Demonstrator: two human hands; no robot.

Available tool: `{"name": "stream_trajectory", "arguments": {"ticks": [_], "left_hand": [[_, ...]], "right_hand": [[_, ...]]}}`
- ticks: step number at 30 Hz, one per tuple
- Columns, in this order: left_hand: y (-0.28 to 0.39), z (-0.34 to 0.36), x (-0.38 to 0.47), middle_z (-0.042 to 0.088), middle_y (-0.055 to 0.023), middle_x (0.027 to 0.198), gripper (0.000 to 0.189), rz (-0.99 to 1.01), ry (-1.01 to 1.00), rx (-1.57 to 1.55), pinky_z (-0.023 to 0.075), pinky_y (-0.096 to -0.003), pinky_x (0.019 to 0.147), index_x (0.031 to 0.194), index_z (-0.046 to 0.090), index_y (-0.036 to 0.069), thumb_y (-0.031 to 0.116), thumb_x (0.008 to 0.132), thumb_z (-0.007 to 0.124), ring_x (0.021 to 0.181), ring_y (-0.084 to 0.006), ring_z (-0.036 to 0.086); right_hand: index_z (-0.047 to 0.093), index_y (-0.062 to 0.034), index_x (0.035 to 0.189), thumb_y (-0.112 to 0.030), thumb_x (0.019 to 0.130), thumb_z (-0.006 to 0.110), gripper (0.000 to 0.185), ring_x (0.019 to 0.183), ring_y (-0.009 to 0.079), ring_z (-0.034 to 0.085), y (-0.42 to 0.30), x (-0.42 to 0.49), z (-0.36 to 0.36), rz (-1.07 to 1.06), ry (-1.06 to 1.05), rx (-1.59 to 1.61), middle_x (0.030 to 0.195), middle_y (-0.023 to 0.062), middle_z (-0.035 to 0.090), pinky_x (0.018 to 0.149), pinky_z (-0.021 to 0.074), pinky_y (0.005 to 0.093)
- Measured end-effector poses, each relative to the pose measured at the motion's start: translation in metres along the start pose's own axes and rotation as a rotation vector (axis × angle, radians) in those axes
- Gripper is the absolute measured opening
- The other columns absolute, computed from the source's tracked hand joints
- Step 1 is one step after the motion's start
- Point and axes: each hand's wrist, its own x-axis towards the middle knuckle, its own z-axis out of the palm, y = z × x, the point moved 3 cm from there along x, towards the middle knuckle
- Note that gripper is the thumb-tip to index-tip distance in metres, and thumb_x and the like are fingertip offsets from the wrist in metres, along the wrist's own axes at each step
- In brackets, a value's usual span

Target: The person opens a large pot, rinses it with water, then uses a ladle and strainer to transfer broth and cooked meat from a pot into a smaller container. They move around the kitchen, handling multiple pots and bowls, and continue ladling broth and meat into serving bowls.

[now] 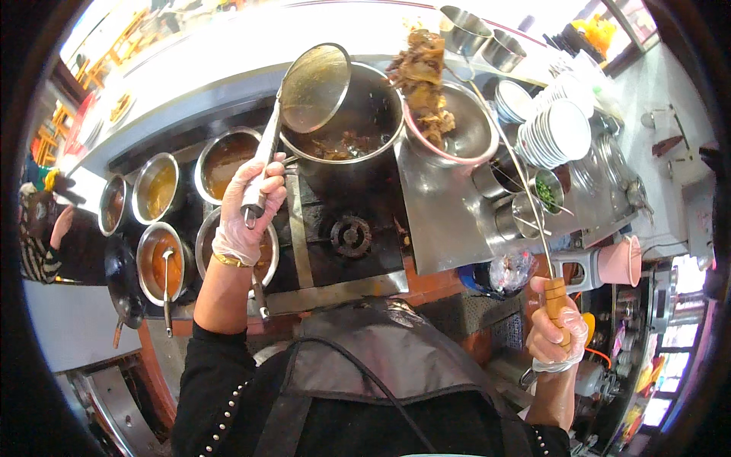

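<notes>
My left hand point(251, 205), in a clear plastic glove, grips the metal handle of a fine-mesh strainer point(317, 88). The strainer is tilted over the left edge of a large metal pot point(388, 143) with dark contents. My right hand point(555, 331), also gloved, holds the wooden grip of a long metal cooking tool point(522, 177), whose shaft slants up to the left. A tall mass of cooked meat point(425, 80) stands over the left part of a steel bowl with a pink rim point(485, 154); whether the tool's far end touches it I cannot tell.
Several metal pots of sauce or broth, one a pot of orange sauce point(160, 263), stand at left on the stove. A burner point(350, 236) lies below the large pot. At right are stacked white bowls point(557, 134) and chopped greens point(545, 191). Another person point(43, 228) is at far left.
</notes>
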Motion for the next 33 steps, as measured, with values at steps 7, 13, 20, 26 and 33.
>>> {"name": "stream_trajectory", "arguments": {"ticks": [7,13,20,26,33], "left_hand": [[-0.021,0.008,0.007,0.045,-0.0067,0.080,0.035,-0.033,-0.033,-0.014,0.0370,-0.0232,0.054,0.113,0.036,-0.012,0.008,0.086,0.048,0.058,-0.0099,0.044],[-0.023,0.016,0.002,0.044,-0.0061,0.079,0.040,0.000,0.006,0.082,0.0361,-0.0232,0.051,0.118,0.033,-0.014,0.010,0.088,0.045,0.057,-0.0091,0.044],[-0.010,0.023,-0.014,0.045,-0.0064,0.080,0.040,0.020,-0.066,0.164,0.0361,-0.0222,0.049,0.118,0.036,-0.011,0.011,0.086,0.047,0.054,-0.0091,0.043],[0.005,0.028,-0.038,0.046,-0.0052,0.081,0.045,0.094,0.007,0.277,0.0349,-0.0215,0.044,0.123,0.035,-0.007,0.014,0.085,0.048,0.051,-0.0078,0.042],[0.017,0.020,-0.035,0.043,-0.0053,0.076,0.059,0.095,0.005,0.288,0.0350,-0.0206,0.039,0.130,0.025,-0.011,0.014,0.083,0.053,0.042,-0.0080,0.044]], "right_hand": [[0.033,-0.0037,0.126,-0.010,0.085,0.049,0.044,0.034,0.0134,0.038,-0.005,-0.008,-0.050,-0.052,0.286,-0.346,0.058,0.0058,0.042,0.032,0.0301,0.0252],[0.034,-0.0056,0.125,-0.013,0.081,0.053,0.049,0.042,0.0156,0.051,-0.002,0.010,-0.116,-0.205,0.634,-1.527,0.067,0.0080,0.054,0.039,0.0433,0.0280],[0.035,-0.0082,0.126,-0.011,0.079,0.054,0.050,0.042,0.0093,0.047,-0.012,0.053,-0.071,0.076,0.412,-1.216,0.068,0.0038,0.050,0.037,0.0394,0.0230],[0.045,-0.0042,0.112,-0.020,0.076,0.056,0.041,0.043,0.0126,0.051,-0.033,0.190,-0.015,0.340,0.108,-1.699,0.066,0.0068,0.053,0.038,0.0424,0.0267],[0.046,-0.0014,0.097,-0.018,0.077,0.053,0.027,0.048,0.0195,0.055,-0.009,0.338,-0.022,0.537,-0.344,-2.283,0.067,0.0105,0.054,0.041,0.0459,0.0307]]}}
